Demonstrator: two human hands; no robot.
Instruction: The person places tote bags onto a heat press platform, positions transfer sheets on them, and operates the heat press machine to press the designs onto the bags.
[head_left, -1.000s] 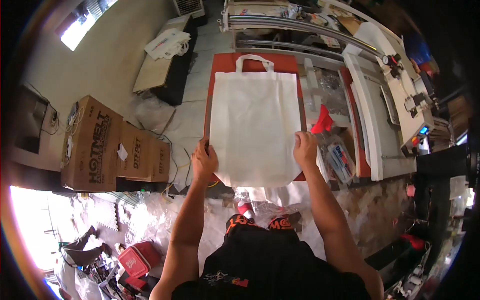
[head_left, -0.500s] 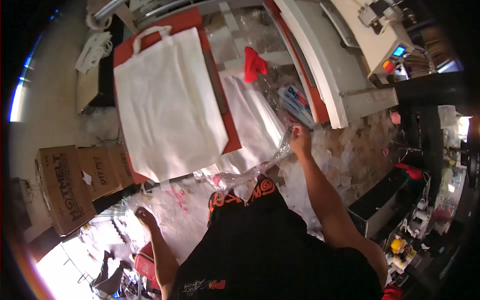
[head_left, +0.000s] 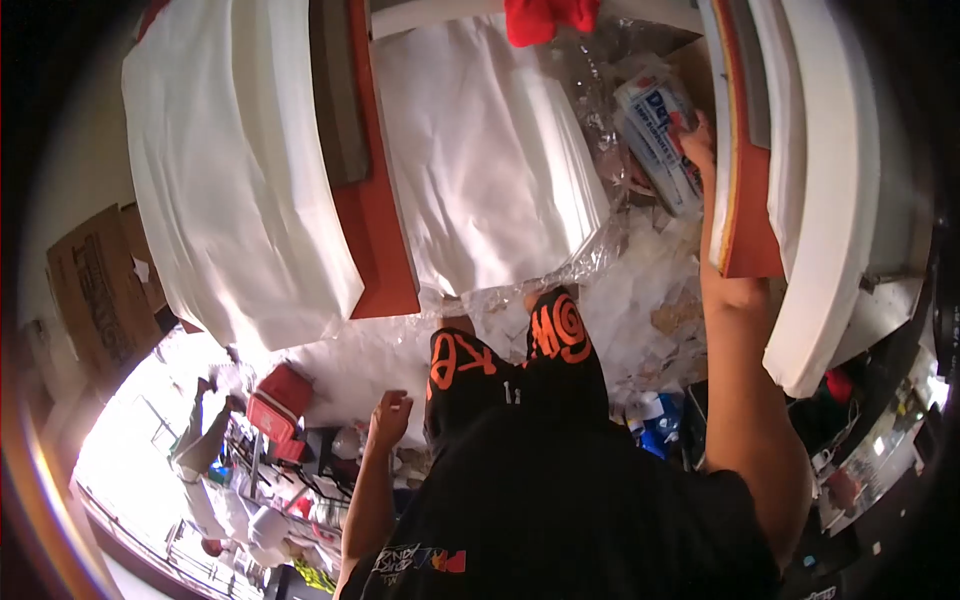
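Note:
My right hand (head_left: 694,143) reaches down at the right, touching the upper right part of a stack of printed plastic film packs (head_left: 655,135); its fingers are partly hidden and small. My left hand (head_left: 390,418) hangs beside my left thigh, its fingers curled together and no object visible in them. A white bag (head_left: 235,180) lies flat over the red-orange platen (head_left: 385,250) at the left. More white bags (head_left: 480,150) lie in clear plastic between that platen and the film packs.
A white press frame (head_left: 825,200) with a red-orange edge stands close to my right forearm. Red cloth (head_left: 545,18) lies at the top. Cardboard boxes (head_left: 100,290) are at the left, a red cooler (head_left: 279,402) at the lower left. Scraps (head_left: 650,270) cover the floor.
My hands have left the white bag's sides. The right one has moved right and onto the printed packs, the left one down beside my leg. The view has shifted right and closer.

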